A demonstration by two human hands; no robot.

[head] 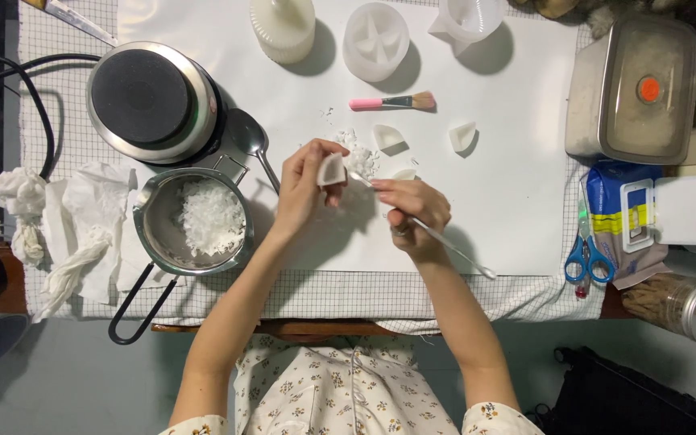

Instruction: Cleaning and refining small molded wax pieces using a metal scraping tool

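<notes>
wax piece [331,170] pinched in left hand [306,184] at table centre, being scraped by thin tool [428,232] gripped in right hand [412,211], flakes [360,159] piling at 12 o'clock; next likely needing steady strokes, pot [195,221] at 9 o'clock.
</notes>
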